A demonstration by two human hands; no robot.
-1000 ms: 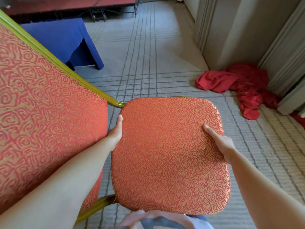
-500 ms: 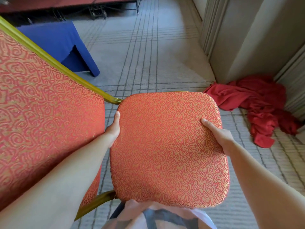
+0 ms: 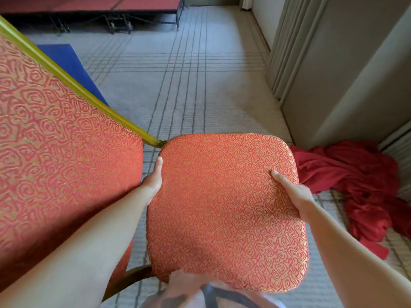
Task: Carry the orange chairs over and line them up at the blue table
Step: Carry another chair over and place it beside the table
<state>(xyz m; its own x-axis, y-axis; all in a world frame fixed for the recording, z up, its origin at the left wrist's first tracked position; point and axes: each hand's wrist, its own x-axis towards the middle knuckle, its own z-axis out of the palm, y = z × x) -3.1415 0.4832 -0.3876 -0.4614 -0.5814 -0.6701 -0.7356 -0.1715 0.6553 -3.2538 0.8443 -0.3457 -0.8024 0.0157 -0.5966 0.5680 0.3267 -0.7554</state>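
Note:
I hold an orange patterned chair [image 3: 224,210] with a gold frame, lifted in front of me. Its seat fills the middle of the view and its backrest [image 3: 57,152] fills the left. My left hand [image 3: 153,180] grips the seat's left edge. My right hand [image 3: 293,192] grips the right edge, thumb on top. A corner of the blue table cloth [image 3: 73,67] shows behind the backrest's gold rail at the upper left; most of the table is hidden.
A heap of red cloth [image 3: 360,185] lies on the carpet at the right, against a grey folding wall [image 3: 333,70]. A low red stage on metal legs [image 3: 111,10] runs along the far end. Striped grey carpet [image 3: 189,74] stretches ahead.
The view has swung and advanced: the blue table slid further behind the backrest at the left, the red cloth shifted right and lower. Both hands keep the same grip on the seat.

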